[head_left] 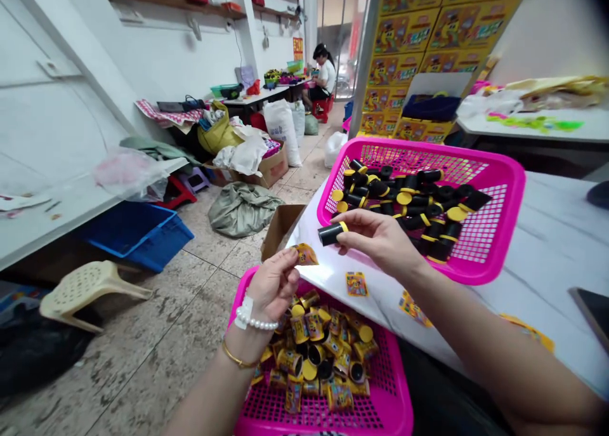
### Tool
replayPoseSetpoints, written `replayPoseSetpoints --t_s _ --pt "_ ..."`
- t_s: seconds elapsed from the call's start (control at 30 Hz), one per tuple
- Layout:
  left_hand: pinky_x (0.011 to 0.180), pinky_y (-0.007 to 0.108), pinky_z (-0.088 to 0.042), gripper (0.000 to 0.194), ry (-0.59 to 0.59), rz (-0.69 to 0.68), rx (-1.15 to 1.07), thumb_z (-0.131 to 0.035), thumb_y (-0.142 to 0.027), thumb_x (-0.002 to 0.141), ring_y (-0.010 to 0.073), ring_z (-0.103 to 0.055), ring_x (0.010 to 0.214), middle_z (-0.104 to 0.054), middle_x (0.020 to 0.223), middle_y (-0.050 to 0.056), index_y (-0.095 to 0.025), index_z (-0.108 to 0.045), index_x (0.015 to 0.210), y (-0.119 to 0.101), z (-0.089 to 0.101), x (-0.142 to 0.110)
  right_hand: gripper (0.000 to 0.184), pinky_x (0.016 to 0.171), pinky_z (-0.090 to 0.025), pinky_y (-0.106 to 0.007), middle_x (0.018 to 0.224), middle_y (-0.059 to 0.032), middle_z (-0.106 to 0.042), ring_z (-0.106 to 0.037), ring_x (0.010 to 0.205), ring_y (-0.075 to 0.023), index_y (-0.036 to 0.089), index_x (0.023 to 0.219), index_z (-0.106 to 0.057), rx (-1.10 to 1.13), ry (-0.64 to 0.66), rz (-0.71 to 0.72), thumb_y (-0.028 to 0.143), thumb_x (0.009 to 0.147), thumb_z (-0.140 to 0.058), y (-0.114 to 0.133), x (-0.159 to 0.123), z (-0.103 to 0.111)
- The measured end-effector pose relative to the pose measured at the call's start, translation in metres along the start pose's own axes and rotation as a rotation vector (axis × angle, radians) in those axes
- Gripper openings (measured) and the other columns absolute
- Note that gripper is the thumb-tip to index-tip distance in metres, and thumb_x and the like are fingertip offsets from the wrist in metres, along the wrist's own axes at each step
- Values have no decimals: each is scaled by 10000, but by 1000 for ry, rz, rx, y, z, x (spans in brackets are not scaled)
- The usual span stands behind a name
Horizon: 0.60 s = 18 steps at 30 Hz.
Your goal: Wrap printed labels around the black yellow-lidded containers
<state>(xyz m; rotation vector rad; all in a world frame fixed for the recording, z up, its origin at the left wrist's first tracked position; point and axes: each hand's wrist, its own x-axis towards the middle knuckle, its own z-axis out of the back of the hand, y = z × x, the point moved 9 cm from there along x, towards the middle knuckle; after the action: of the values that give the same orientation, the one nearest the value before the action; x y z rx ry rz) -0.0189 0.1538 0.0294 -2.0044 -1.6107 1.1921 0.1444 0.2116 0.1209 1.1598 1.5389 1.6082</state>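
Between the thumb and fingers of my left hand is a small orange printed label. My right hand pinches a black cylinder with a yellow rim, held on its side just right of the label and apart from it. Behind my right hand, a pink basket on the table holds many plain black and yellow cylinders. Below my hands, a second pink basket holds cylinders wrapped in orange labels. Another label lies flat on the table edge.
The white marbled table carries more labels under my right forearm and a dark flat object at right. Yellow printed cartons are stacked behind. A blue bin and cream stool stand left. A person sits far back.
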Motion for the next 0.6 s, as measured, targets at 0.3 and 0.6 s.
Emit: replayPoseSetpoints --t_s 0.3,0.6 --pt "273 76 -229 102 64 14 -78 -702 -116 810 -26 -377 361 -612 711 -21 -88 -624 869 -3 -32 6 257 667 -559 -280 797 -22 -723 -643 668 -116 153 891 -723 31 -30 -40 312 701 -791 -11 2 5" --pt "280 83 -211 67 37 12 -129 -673 -99 829 -21 -396 377 -616 730 -8 -93 -607 839 0 -30 5 193 581 -500 -239 727 1 -678 -626 637 -119 177 893 -646 -251 -64 73 318 776 -704 -2 -8 -2"
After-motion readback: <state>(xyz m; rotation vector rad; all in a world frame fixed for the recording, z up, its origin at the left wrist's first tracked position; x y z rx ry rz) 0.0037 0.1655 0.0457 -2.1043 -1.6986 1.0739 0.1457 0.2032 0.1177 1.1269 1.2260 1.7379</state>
